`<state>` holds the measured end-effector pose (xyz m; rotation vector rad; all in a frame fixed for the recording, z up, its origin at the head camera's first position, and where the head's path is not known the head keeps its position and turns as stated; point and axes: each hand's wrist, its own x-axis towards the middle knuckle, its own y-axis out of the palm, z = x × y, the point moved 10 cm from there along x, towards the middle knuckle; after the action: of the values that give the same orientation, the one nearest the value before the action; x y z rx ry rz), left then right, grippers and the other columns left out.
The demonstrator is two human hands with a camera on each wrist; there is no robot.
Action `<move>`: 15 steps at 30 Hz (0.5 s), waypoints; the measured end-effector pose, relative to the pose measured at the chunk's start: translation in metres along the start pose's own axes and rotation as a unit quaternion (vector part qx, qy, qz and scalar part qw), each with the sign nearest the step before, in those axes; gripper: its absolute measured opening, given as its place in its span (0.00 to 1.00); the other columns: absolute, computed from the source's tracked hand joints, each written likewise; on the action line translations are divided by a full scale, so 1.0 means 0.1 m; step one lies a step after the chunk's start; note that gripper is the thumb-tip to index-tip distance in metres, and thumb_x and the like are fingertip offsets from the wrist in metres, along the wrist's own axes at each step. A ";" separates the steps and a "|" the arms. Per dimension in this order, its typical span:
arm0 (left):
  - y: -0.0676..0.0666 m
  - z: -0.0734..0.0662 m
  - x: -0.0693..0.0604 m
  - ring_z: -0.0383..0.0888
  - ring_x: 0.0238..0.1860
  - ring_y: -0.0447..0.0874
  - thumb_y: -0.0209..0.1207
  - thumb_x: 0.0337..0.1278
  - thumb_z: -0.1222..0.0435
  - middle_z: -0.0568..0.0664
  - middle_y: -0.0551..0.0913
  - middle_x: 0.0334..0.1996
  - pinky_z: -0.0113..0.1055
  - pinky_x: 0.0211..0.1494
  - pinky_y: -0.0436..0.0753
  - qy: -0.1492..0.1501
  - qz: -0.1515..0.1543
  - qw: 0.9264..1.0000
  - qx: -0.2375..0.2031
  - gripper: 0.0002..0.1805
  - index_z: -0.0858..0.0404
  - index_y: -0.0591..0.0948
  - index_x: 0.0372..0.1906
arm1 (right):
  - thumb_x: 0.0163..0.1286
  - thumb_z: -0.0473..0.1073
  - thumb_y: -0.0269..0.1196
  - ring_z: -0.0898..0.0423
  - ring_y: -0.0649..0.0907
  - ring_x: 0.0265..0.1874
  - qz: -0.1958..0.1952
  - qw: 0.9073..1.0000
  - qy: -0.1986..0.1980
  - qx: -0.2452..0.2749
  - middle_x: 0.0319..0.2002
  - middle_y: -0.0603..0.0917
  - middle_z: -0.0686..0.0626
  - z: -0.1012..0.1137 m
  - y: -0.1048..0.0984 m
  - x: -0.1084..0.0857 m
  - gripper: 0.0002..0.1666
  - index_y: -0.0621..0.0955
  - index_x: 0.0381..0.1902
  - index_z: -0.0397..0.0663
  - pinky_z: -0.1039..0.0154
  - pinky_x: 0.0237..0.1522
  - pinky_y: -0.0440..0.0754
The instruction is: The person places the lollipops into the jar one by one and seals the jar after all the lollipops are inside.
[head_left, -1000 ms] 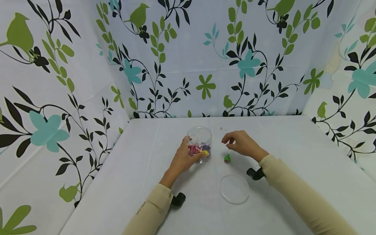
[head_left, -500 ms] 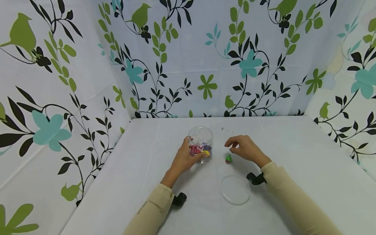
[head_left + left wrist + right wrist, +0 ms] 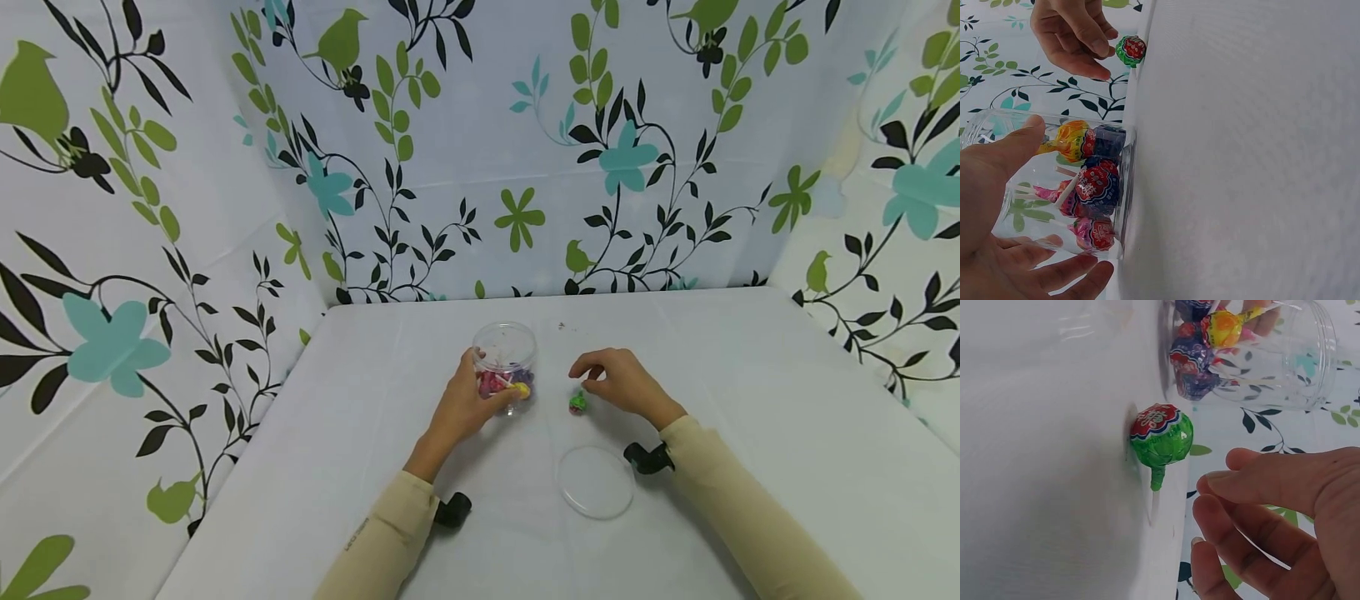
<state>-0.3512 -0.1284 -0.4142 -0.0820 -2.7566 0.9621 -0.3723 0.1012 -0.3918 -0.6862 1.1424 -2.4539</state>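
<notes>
My left hand (image 3: pixel 459 407) grips a clear round jar (image 3: pixel 506 343), open at the top, with the thumb on the near side. Wrapped lollipops lie inside; a yellow one (image 3: pixel 1074 141), a dark blue one (image 3: pixel 1097 186) and a pink one (image 3: pixel 1094 234) show in the left wrist view. To the right of the jar, a green-and-red lollipop (image 3: pixel 1161 439) lies on the white table, its white stick partly visible. Just above and beside it is my right hand (image 3: pixel 621 380), fingers loosely bent and apart from the lollipop, with nothing in them.
A clear round lid (image 3: pixel 596 517) lies on the table in front of the right hand. Small dark specks (image 3: pixel 562 326) show on the white tablecloth (image 3: pixel 375 392) behind the jar. Patterned curtains (image 3: pixel 442 158) enclose the back and sides.
One second ago my right fingers pinched the green lollipop's stick. They have let go, and the hand has drawn slightly down and right of it. The left hand keeps its hold on the jar.
</notes>
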 end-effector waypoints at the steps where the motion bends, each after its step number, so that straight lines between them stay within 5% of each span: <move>1: 0.00 0.00 0.00 0.56 0.67 0.73 0.75 0.56 0.46 0.63 0.72 0.69 0.54 0.70 0.72 0.002 -0.001 1.000 -0.001 0.54 0.65 0.58 0.77 | 0.64 0.24 0.67 0.53 0.84 0.38 0.005 1.000 0.003 0.000 0.43 0.89 0.48 -0.01 0.01 0.01 0.14 0.89 0.45 0.40 0.55 0.40 0.82; 15: 0.01 0.01 0.01 0.57 0.67 0.73 0.75 0.56 0.47 0.63 0.72 0.68 0.54 0.70 0.72 0.004 -0.002 1.000 -0.002 0.54 0.66 0.58 0.77 | 0.63 0.27 0.71 0.55 0.83 0.36 0.050 0.998 0.027 0.019 0.38 0.88 0.51 -0.13 0.16 0.00 0.13 0.89 0.44 0.43 0.55 0.43 0.82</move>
<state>-0.3526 -0.1282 -0.4151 -0.0812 -2.7505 0.9518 -0.3776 0.0998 -0.4116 -0.5415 1.1183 -2.4166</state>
